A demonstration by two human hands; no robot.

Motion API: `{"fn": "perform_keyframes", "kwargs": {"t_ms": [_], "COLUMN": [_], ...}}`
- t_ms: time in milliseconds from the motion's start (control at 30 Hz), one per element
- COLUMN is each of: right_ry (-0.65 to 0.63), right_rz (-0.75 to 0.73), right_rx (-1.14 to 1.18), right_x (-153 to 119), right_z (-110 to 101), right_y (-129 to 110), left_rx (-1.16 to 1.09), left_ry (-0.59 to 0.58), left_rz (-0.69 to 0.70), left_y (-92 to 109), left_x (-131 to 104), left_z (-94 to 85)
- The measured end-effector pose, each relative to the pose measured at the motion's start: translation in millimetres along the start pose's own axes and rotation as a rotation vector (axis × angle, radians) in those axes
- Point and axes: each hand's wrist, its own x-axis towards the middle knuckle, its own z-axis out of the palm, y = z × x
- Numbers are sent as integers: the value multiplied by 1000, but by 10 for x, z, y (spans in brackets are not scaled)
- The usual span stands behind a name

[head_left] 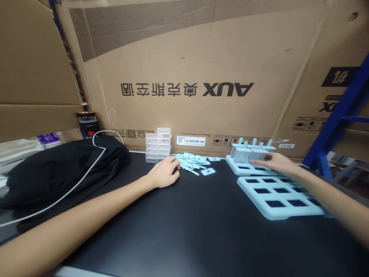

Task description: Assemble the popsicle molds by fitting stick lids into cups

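My left hand (165,172) rests on the black table, fingers curled, beside a heap of light blue sticks and small frames (188,161); what its fingers hold, if anything, is hidden. Behind it stand stacked clear moulds (157,146). My right hand (276,162) is at the right end of a light blue tray (240,169), its fingers around the side of a front mould with a blue stick (259,154). Several such moulds stand in that tray. A second blue tray (269,207) with open slots lies nearer, partly under my right forearm.
A black cloth bag (57,169) with a white cable (86,173) lies on the left, a dark bottle (88,125) behind it. Large cardboard (184,46) walls the back. Blue metal framing (337,111) rises at the right.
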Motion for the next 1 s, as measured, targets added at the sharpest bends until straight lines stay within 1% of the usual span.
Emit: {"fn": "perform_keyframes", "kwargs": {"t_ms": [67,133,333,500,600,733,800,867,900,933,967,1000], "right_ry": [-78,-103,-72,-28,-10,15,41,81,76,45,-17,-106], "right_rz": [-23,-32,6,50,67,72,26,-70,-130,-190,-244,-297], "right_rx": [5,-13,-104,-93,-48,6,34,16,-35,-111,-197,-285], "right_x": [-33,-78,-143,-154,-158,-157,-172,-209,-234,-260,-286,-308], "right_z": [-5,-8,10,-15,-86,-281,-378,-423,-414,-385,-337,-276], "right_y": [-5,-21,-125,-193,-195,-206,-265,-389,-476,-577,-690,-810], "left_rx": [-4,-6,-1,-2,-9,-6,-5,-10,-13,-16,-17,-18], "left_ry": [-2,-2,1,2,1,1,0,0,0,1,2,2], "left_rz": [-4,-4,1,2,-1,1,0,-1,-2,-2,-2,-2], "left_y": [0,-2,-12,-3,0,-10,-17,-22,-24,-25,-26,-27], "left_x": [1,2,0,-4,-4,-1,0,1,2,2,2,2], "left_z": [1,3,9,2,1,7,11,16,18,20,22,24]}}
